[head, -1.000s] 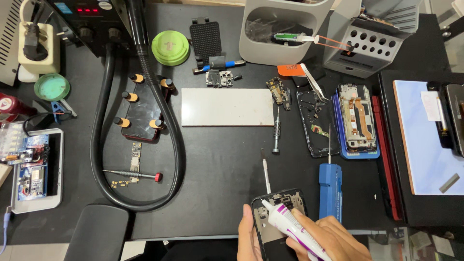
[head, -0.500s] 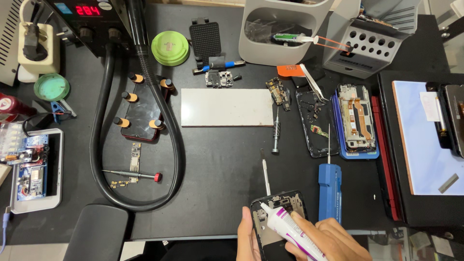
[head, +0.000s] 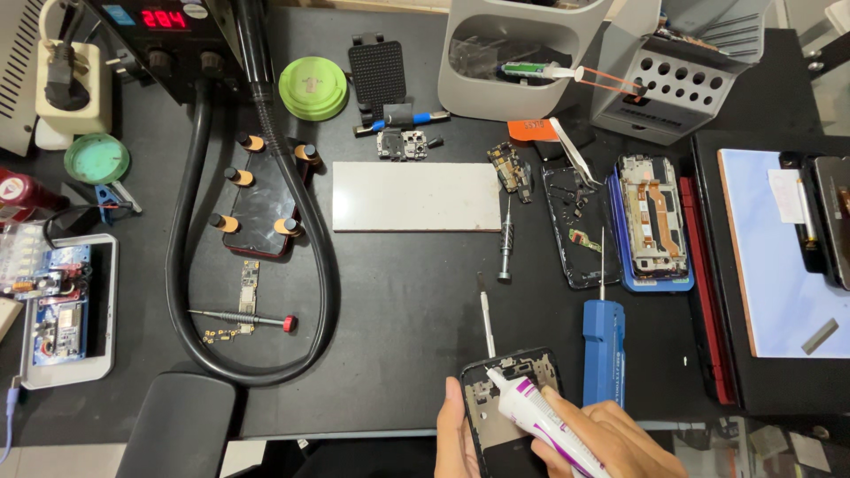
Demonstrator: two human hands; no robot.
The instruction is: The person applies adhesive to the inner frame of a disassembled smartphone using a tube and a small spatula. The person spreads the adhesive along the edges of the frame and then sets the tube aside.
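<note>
At the near edge of the black mat, my left hand [head: 455,435] grips the left side of a dark opened phone frame [head: 505,403]. My right hand [head: 611,438] holds a white and purple glue tube [head: 542,423], whose nozzle tip rests on the upper left part of the frame. A thin silver tool [head: 486,320] lies just above the frame. A blue-handled driver [head: 603,345] lies right beside my right hand.
A white rectangular plate [head: 416,196] lies mid-mat, with a small screwdriver [head: 505,243] and opened phones [head: 651,219] to its right. A thick black hose [head: 310,257] loops on the left around a clamped phone [head: 259,202]. Grey tool holders [head: 673,75] stand at the back.
The hands, tube and phone frame stay nearly where they were; only a slight shift of the view is visible.
</note>
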